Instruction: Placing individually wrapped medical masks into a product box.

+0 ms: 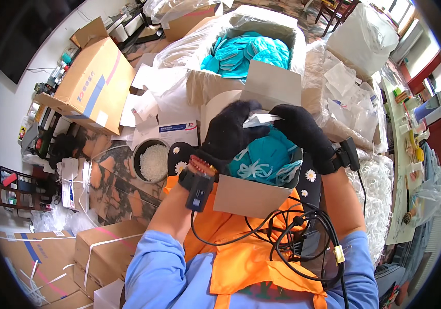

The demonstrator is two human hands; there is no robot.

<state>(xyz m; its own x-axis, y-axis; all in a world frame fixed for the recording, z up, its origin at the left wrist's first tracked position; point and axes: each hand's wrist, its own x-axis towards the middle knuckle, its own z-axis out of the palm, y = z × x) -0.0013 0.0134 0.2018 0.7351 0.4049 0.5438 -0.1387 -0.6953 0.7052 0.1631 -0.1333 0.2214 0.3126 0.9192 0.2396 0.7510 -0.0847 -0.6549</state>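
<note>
My left hand point(230, 129) and my right hand point(303, 131), both in black gloves, meet above an open grey-white carton point(254, 195) on my lap. Pinched between their fingers is a thin white folded piece point(261, 119); whether it is paper or the pale side of a face mask I cannot tell. Below it, teal face masks point(261, 157) with white straps fill the carton, partly hidden by my left hand. One carton flap point(273, 85) stands raised behind my hands. Each wrist wears a black strapped device, with cables trailing over my orange apron point(251, 262).
Ahead stands a large lined box point(179, 95) heaped with teal masks. A box of clear plastic bags point(351, 98) is at right, above a pile of white straps point(372, 206). A pot of white bits point(153, 162) and brown cartons point(94, 82) are at left.
</note>
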